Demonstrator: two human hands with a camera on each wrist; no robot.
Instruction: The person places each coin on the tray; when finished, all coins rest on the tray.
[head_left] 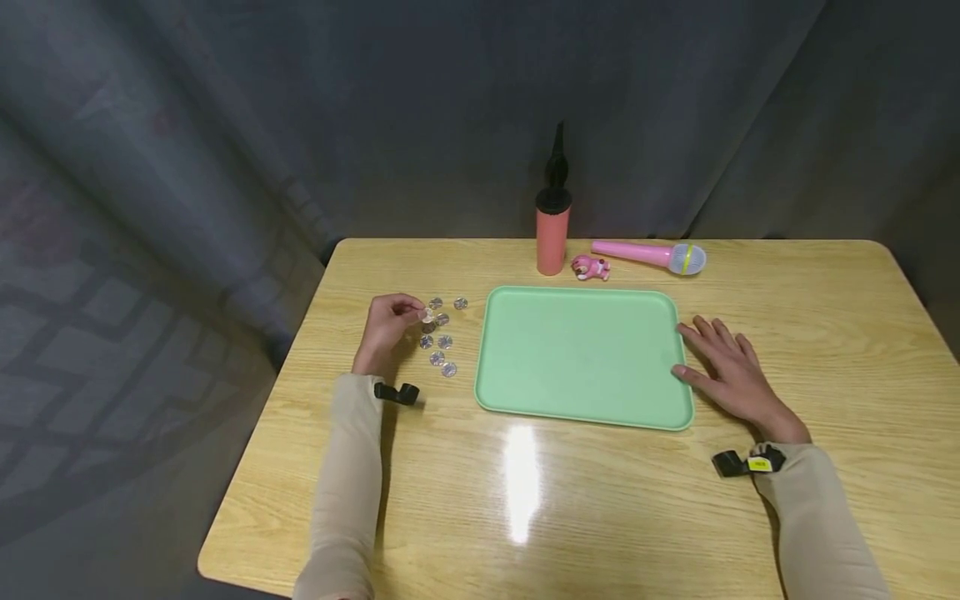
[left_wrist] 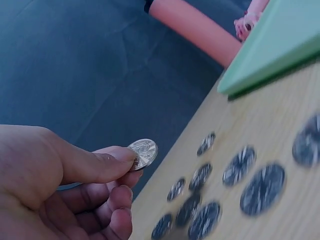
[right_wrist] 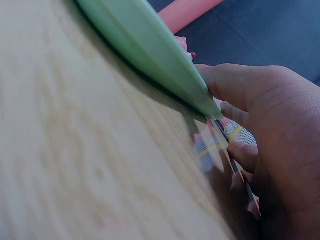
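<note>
My left hand (head_left: 385, 332) pinches one silvery coin (left_wrist: 145, 152) between thumb and forefinger, its patterned face showing past the thumb tip; the other fingers curl in toward the palm. Coin is raised just over the far part of a loose scatter of similar coins (head_left: 445, 342) lying flat on the tabletop (head_left: 600, 508), left of a pale green tray (head_left: 585, 354). Scatter close to the tray's left rim but apart from it; some coins near enough to crowd each other.

My right hand (head_left: 731, 379) lies at the tray's right side, fingers spread, thumb and forefinger touching the rim. How firmly it presses, I cannot tell. Tray sits flat, bare green inside.

Beyond the tray's far rim, left to right: a coral-red pump (head_left: 552, 242) with black top and nozzle, standing upright; a small pink bear figure (head_left: 591, 267) lying just beside it; a pink toy microphone (head_left: 637, 253) on its side, silver-grey head to the right, yellow band round that head.

Dark curtain (head_left: 450, 108) behind the tabletop. Beige sleeves (head_left: 352, 467) on both my arms, a black device (head_left: 397, 393) strapped at the left wrist.
</note>
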